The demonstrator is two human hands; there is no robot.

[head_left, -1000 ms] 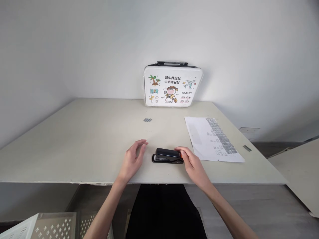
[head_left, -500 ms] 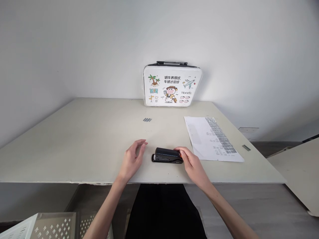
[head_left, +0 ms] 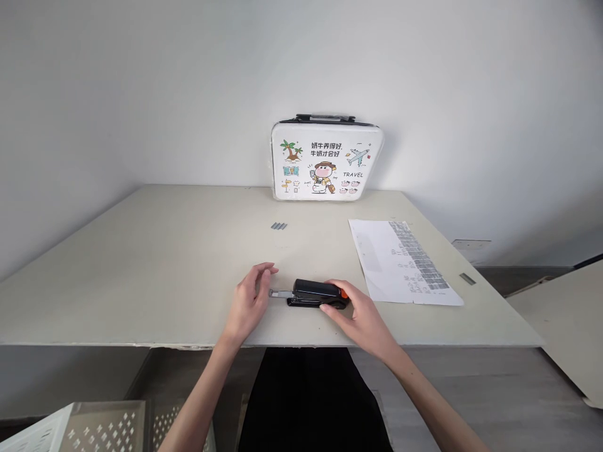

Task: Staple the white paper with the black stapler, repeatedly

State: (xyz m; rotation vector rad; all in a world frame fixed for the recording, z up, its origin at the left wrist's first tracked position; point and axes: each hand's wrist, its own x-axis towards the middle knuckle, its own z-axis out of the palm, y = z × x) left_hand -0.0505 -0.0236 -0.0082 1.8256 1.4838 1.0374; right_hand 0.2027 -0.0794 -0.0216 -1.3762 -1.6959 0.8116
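Note:
A black stapler lies on the table with its front end pointing left. Its metal staple tray sticks out of that front end. My right hand grips the stapler's rear end, thumb along the near side and fingers over the far side, beside an orange part. My left hand rests at the tray's outer tip, with fingers curved and a gap between thumb and forefinger; it appears to hold nothing. Several short strips of staples lie beyond the hands.
A printed sheet of paper lies on the right, with another staple strip near the table's right edge. A white cartoon-printed case stands against the wall. Below the table's left front are white perforated baskets.
The staple tray has slid out of the stapler's front toward my left hand. My right thumb has shifted from the stapler's rear to its near side. My left hand has barely moved.

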